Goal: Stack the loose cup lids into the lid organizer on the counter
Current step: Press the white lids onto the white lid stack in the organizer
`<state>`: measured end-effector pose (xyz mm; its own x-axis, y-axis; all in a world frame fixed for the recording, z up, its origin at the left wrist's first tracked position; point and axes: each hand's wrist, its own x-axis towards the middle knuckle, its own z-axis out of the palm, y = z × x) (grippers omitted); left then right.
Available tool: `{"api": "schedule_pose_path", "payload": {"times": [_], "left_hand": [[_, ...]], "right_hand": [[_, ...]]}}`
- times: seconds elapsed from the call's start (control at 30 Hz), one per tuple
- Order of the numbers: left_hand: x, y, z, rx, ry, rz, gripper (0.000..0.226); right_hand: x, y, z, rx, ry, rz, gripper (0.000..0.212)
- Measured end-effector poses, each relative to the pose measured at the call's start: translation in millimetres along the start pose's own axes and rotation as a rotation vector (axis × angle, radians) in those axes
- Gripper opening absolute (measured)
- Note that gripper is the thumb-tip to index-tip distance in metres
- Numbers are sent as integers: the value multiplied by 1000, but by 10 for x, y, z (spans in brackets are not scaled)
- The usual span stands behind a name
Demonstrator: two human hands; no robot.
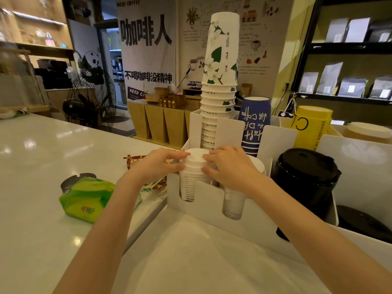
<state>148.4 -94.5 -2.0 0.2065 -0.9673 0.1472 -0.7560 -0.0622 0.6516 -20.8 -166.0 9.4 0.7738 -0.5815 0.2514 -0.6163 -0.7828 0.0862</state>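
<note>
A white lid organizer [203, 200] stands on the counter in front of me. Its left slot holds a tall stack of white cup lids [194, 166]. My left hand [158, 164] grips the top of that stack from the left. From the right, my right hand [230, 166] closes its fingers on the same top lids. A second stack of white lids [234, 203] fills the middle slot, its top hidden under my right hand. Black lids [306, 172] are piled in the right slot.
Behind the lids stand stacks of paper cups: white floral [220, 81], blue [253, 124] and yellow [311, 126]. A green tissue pack [87, 198] and a woven tray [135, 161] lie on the white counter [31, 187] at left. More black lids [364, 223] sit at far right.
</note>
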Motion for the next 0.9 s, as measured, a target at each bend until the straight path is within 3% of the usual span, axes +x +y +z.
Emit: {"api": "schedule_pose_path", "payload": {"times": [0.23,0.43,0.63,0.77,0.9], "left_hand": [[6,120,53,185,92,-9,43],[-22,93,71,164,91,-15,45],[-44,144,82,178,92,-22,44],[-42,205,41,300,61,-34,44],[-32,398,-97,387,13,48,46]], "right_hand": [[18,4,7,14,-33,-16,35],[23,-21,17,-79,-34,-10,34],[-90,-14,-43,-11,-21,-11,35],[-421,-69,-346,445,212,2,40],[-1073,-203,-943,781,532,-121,40]]}}
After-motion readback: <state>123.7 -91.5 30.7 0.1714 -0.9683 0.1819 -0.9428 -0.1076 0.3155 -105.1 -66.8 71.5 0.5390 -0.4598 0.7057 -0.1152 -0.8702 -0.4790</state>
